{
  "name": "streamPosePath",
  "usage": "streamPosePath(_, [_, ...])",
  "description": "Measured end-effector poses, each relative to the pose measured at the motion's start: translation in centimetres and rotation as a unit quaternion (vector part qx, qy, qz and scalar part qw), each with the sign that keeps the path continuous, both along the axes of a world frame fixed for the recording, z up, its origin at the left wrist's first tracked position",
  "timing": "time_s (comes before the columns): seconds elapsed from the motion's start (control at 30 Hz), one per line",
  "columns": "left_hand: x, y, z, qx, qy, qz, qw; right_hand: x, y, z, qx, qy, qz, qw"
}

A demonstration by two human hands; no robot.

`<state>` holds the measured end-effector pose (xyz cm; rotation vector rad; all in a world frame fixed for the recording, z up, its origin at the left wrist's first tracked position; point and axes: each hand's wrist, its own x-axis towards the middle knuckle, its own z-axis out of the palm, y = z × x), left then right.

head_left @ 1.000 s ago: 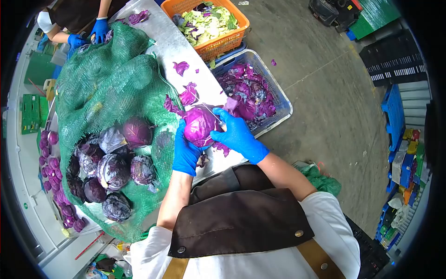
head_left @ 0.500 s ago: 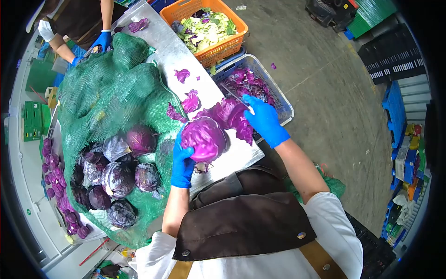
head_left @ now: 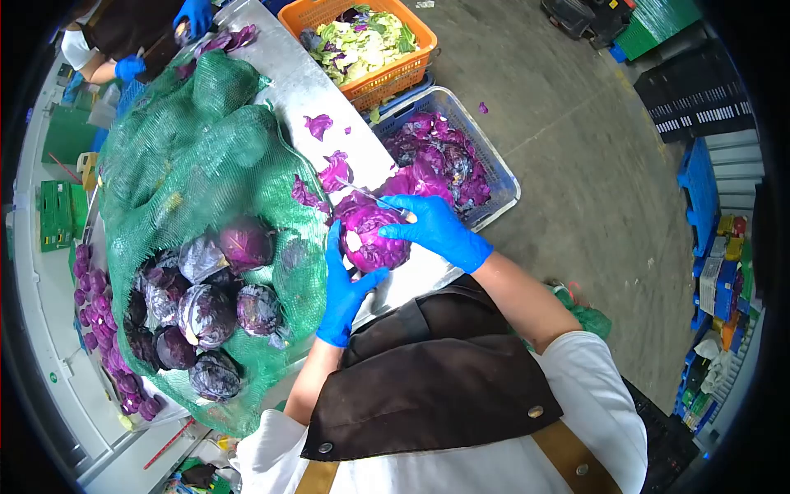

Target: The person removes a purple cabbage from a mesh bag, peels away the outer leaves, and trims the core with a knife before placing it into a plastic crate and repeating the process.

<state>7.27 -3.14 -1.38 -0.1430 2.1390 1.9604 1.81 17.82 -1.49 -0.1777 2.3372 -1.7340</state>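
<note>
From where I watch, clock directions run from the cabbage in hand. Furthest left, a cluster of purple heads point(head_left: 103, 317) lies between eight and nine o'clock. The green net point(head_left: 181, 165) spreads over the bench point(head_left: 288, 70) at ten, and its opening shows several dark, uncut cabbages point(head_left: 207, 316) at eight. A co-worker's gloved hand point(head_left: 195, 16) is up at eleven, beyond the net.

Loose purple leaves point(head_left: 333, 171) lie on the metal at eleven, much nearer. My left hand point(head_left: 344, 292), in a blue glove, sits at seven — its fingers parted from the thumb in a wide curve, cradling the cabbage's left and near sides. The cabbage point(head_left: 377, 240) itself is between both hands above the near edge of the bench, glossy purple with a pale patch on its left side.

The orange basket point(head_left: 395, 70) stands at twelve, filled with pale green trimmings. At three, my right hand point(head_left: 444, 235) has its fingers closed round the knife point(head_left: 362, 193) — blade towards ten — while the thumb rests on the cabbage. The blue crate point(head_left: 498, 169), between one and two, holds a heap of purple leaves.
</note>
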Motion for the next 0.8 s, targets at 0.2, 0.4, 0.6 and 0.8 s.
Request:
streamPosePath(0.2, [-2.0,1.0,-2.2,-0.080,0.056,0.007,0.995,-1.9,1.6,1.2,0.067,-0.037,0.093,0.993])
streamPosePath(0.4, [-2.2,0.3,-2.2,-0.004,-0.016,0.027,1.000,-1.7,1.6,-1.6,0.126,0.140,0.099,0.977])
streamPosePath(0.6, [-0.9,0.5,-2.1,0.014,0.013,0.083,0.996,0.2,1.3,-3.6,-0.011,0.082,-0.169,0.982])
streamPosePath(0.8, [-0.9,-0.4,0.5,0.197,-0.027,0.147,0.969,0.6,4.7,-2.5,0.130,0.010,-0.199,0.971])
